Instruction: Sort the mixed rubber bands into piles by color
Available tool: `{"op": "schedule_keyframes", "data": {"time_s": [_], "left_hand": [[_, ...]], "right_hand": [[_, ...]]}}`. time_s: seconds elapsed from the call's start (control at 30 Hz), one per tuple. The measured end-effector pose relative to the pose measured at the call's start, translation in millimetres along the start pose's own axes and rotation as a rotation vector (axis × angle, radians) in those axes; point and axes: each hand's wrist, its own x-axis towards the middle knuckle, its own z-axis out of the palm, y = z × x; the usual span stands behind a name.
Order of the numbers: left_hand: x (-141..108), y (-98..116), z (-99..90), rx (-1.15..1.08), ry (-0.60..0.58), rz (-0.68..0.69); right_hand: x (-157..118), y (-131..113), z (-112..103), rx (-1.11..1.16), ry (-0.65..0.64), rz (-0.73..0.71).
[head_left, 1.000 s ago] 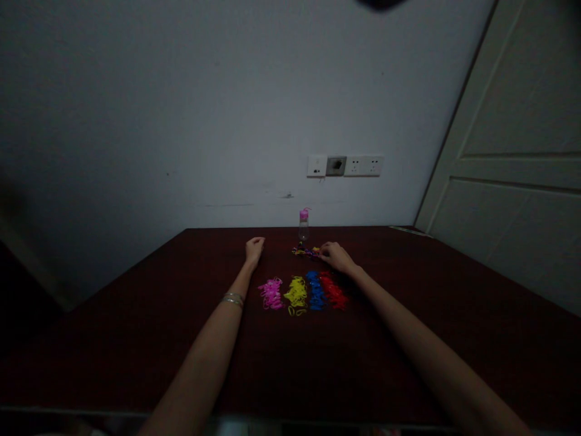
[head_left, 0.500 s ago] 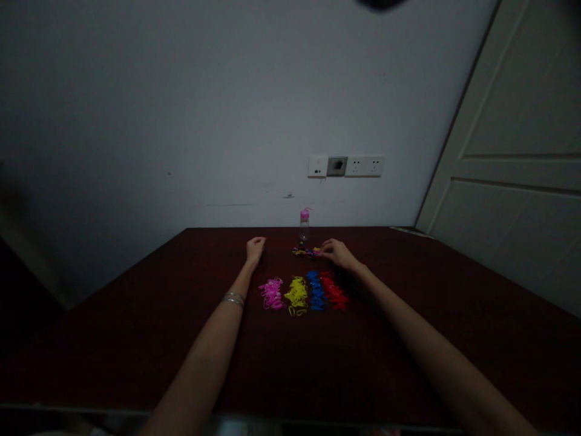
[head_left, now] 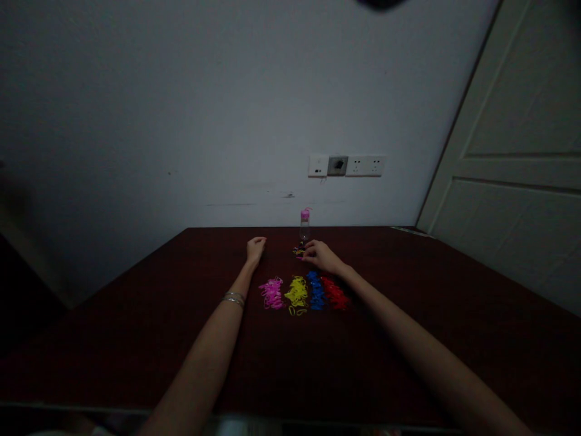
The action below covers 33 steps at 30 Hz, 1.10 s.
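My left hand [head_left: 256, 249] rests on the table with its fingers curled closed; whether anything is inside them is hidden. At the mixed-colour pile of small rubber bands [head_left: 297, 250], my right hand [head_left: 320, 255] has thumb and fingers pinched together. A pink rubber band [head_left: 300, 258] shows at its fingertips. Nearer to me lie sorted groups of bands side by side: pink bands [head_left: 272, 293], yellow bands [head_left: 297, 292], blue bands [head_left: 316, 292] and red bands [head_left: 334, 293]. The right hand covers part of the mixed pile.
Behind the mixed pile stands a small clear bottle [head_left: 304, 227] with a pink cap. The dark red table [head_left: 149, 303] runs back to a pale wall with sockets [head_left: 364, 166]. A white door [head_left: 512, 181] is on the right.
My right hand has moved left over the mixed pile, and a pink band now shows at its fingertips on the near side. The left hand and the sorted groups have stayed put.
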Motion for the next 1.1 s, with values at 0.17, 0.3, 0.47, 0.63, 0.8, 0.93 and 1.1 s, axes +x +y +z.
{"op": "schedule_keyframes", "data": {"time_s": [0.17, 0.3, 0.47, 0.63, 0.8, 0.93, 1.1], "left_hand": [[-1, 2, -0.5, -0.013, 0.004, -0.023], [-4, 5, -0.6, -0.043, 0.002, -0.039], [-2, 3, -1.5, -0.046, -0.010, -0.041], [1, -1, -3.0, -0.018, -0.023, -0.037], [2, -2, -3.2, 0.001, -0.021, -0.042], [5, -6, -2.9, 0.006, -0.024, -0.031], [9, -11, -1.8, 0.009, -0.033, -0.021]], "right_hand": [[6, -45, 20, 0.043, -0.054, -0.165], [9, -67, 27, 0.031, -0.110, -0.226], [8, -62, 26, 0.025, -0.143, -0.233], [-1, -29, 9, 0.025, -0.080, -0.138], [-20, 24, -14, -0.011, -0.004, 0.086], [-43, 69, -28, -0.100, 0.048, 0.252], [-71, 105, -32, -0.197, 0.092, 0.420]]}}
